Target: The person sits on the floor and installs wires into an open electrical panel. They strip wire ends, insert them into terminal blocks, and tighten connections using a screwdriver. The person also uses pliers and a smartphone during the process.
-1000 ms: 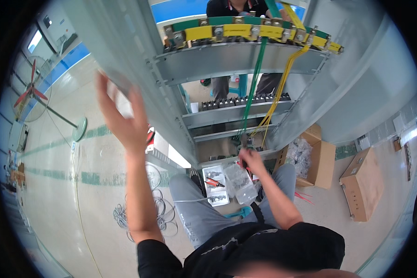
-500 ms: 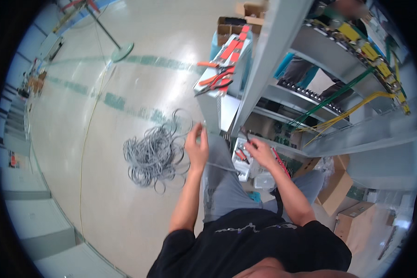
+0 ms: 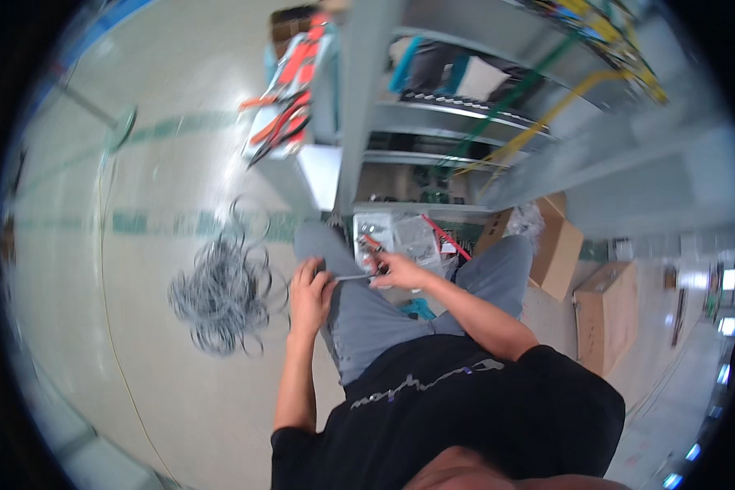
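Pale floor (image 3: 220, 408), tangled grey cable (image 3: 220, 294), two brown cardboard boxes (image 3: 606, 317)

Grey wire (image 3: 351, 278) — thin, pale, a strand or a narrow sleeve, can't tell which. Visible stretch is short and close to straight, roughly level left to right across the left thigh (image 3: 359, 314), bridging the gap between left hand (image 3: 309, 290) and right hand (image 3: 400, 272). It runs out of sight at the fingers on both sides. Resting on the trouser cloth or just above it: can't tell.

Hand tool (image 3: 382, 267) — small, dark, gripped in the right hand, mostly covered by fingers and blurred. Sits right at the wire's right-hand side; jaw position, and whether it touches the wire, unclear.
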`<state>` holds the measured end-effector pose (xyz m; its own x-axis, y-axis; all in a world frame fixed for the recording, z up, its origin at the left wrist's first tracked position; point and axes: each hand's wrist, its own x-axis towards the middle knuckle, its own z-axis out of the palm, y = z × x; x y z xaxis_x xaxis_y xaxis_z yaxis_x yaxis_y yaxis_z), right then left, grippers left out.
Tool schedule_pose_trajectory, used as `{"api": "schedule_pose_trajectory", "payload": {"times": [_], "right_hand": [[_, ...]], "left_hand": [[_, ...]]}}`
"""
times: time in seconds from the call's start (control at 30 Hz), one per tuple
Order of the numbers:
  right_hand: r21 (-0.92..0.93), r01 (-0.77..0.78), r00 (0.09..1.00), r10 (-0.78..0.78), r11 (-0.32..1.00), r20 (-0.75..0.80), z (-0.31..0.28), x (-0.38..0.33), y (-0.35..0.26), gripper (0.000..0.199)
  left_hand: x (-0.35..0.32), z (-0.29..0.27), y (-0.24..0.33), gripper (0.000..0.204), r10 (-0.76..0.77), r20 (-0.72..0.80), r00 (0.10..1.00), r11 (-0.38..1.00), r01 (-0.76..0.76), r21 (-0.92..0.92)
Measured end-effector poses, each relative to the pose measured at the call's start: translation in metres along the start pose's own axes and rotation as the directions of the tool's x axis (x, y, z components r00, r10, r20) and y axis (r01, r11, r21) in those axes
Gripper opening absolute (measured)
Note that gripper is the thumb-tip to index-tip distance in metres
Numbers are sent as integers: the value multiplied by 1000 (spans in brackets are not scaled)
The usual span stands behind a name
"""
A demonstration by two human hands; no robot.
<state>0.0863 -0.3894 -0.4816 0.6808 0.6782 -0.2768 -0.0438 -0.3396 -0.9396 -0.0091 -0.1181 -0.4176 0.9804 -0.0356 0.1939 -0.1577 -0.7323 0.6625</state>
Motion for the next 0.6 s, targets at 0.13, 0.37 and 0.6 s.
{"api": "schedule_pose_trajectory", "payload": {"times": [0.13,0.37,0.6], "right_hand": [[9,-71,994,72,997,-80,16,-8,-8,26],[-515,-101,641,-340,851,-688,-77,-43,-30,17],[206,428,486,-32,880,-873,-227,-131,-101,24]], "left_hand": [[19,-10,38,16,-174,222,959,964,212,-160],[85,-50,132,23,64,288,955,947,33,-321],[189,-69,204,24,120,237,964,906,-8,-424]]}}
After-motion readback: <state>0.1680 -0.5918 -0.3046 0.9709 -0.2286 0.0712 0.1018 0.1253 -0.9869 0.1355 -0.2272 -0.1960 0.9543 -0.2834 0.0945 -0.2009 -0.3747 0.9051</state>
